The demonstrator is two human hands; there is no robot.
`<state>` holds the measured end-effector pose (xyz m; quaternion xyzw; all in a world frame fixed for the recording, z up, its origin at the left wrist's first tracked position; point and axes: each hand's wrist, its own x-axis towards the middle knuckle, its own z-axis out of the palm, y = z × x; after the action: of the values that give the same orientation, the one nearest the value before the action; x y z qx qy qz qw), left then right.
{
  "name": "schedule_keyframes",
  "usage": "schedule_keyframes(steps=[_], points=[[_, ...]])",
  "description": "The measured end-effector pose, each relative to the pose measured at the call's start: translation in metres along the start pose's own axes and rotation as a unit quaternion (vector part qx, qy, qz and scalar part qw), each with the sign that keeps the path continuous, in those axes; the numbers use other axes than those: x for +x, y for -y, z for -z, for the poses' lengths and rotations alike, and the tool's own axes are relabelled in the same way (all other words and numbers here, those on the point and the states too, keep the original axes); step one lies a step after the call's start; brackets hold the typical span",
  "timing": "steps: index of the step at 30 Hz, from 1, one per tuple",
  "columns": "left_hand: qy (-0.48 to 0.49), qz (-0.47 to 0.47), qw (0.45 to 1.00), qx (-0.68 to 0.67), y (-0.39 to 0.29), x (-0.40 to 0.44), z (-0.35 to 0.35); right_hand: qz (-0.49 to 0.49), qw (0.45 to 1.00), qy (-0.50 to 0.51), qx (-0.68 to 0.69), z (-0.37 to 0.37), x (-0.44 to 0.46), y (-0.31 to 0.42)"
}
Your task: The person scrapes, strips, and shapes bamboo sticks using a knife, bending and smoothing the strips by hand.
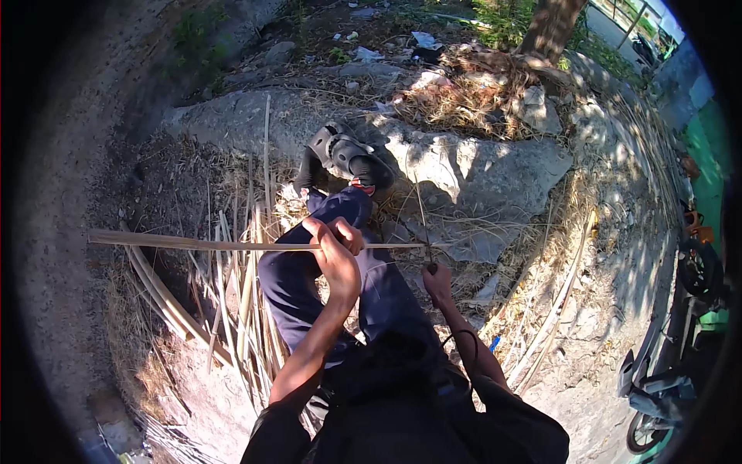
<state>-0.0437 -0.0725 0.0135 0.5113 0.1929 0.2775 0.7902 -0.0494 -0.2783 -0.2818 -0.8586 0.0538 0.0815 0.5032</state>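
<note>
My left hand (338, 249) is closed around a long bamboo strip (193, 243), which lies level across my lap. The strip is wide at its left end and narrows toward the right. My right hand (437, 282) is a fist around the handle of what looks like a knife (424, 224), its slim dark blade pointing up and away from me. The strip's thin right end meets the blade just above the fist; whether it is being cut there I cannot tell. Both hands are over or beside my legs in dark trousers (297, 271).
Split bamboo strips (246, 309) are heaped by my left leg. My feet in dark shoes (340, 151) rest against a large rock (479, 174). More long strips (564, 298) lie at the right. A tree trunk (553, 31) stands ahead; a motorbike (657, 402) is at far right.
</note>
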Motion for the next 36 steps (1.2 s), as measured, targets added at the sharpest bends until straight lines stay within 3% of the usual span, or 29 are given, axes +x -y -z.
schedule_keyframes(steps=[3,6,8,9,11,12,14,20,21,23,28,32,34,36], points=[[0.034,-0.014,0.999,-0.014,0.003,0.003,-0.005,-0.005,1.000,0.012,0.028,0.007,-0.012,0.020],[0.065,-0.019,0.998,0.010,0.006,0.006,-0.014,0.075,0.996,0.038,-0.010,0.009,-0.006,0.001],[0.070,-0.007,0.997,0.038,0.008,0.012,-0.013,-0.014,0.999,0.031,-0.040,0.000,0.016,-0.058],[0.083,-0.027,0.995,0.043,0.008,0.014,-0.012,-0.006,0.999,0.036,-0.039,-0.005,0.021,-0.054],[0.068,-0.030,0.997,0.036,0.015,0.020,-0.009,0.034,0.995,-0.058,-0.072,-0.010,0.022,-0.056],[0.077,-0.037,0.996,0.036,0.013,0.024,-0.007,0.035,0.995,-0.050,-0.077,-0.007,0.016,-0.052],[0.053,-0.015,0.997,-0.053,0.014,0.032,-0.011,-0.059,0.998,0.013,-0.027,0.000,0.002,-0.027],[0.114,-0.006,0.991,0.066,0.007,0.036,-0.027,0.022,1.000,0.018,-0.001,0.010,-0.030,-0.004],[0.114,-0.005,0.991,0.065,0.007,0.035,-0.028,0.022,1.000,0.019,-0.003,0.011,-0.027,-0.030],[0.123,-0.004,0.991,0.041,0.006,0.035,-0.030,-0.087,0.995,0.018,-0.048,0.013,-0.011,-0.104],[0.114,-0.007,0.993,-0.004,0.007,0.036,-0.028,-0.056,0.994,0.025,-0.086,0.025,-0.023,-0.076],[0.091,0.008,0.995,-0.025,0.008,0.031,-0.038,-0.032,0.999,0.005,0.044,0.009,-0.048,-0.044],[0.101,-0.012,0.995,-0.014,0.011,0.027,-0.037,0.057,0.998,0.009,-0.037,0.009,-0.051,-0.058],[0.113,-0.009,0.994,0.005,0.007,0.032,-0.032,0.048,0.998,0.002,-0.037,0.012,-0.041,-0.101]])
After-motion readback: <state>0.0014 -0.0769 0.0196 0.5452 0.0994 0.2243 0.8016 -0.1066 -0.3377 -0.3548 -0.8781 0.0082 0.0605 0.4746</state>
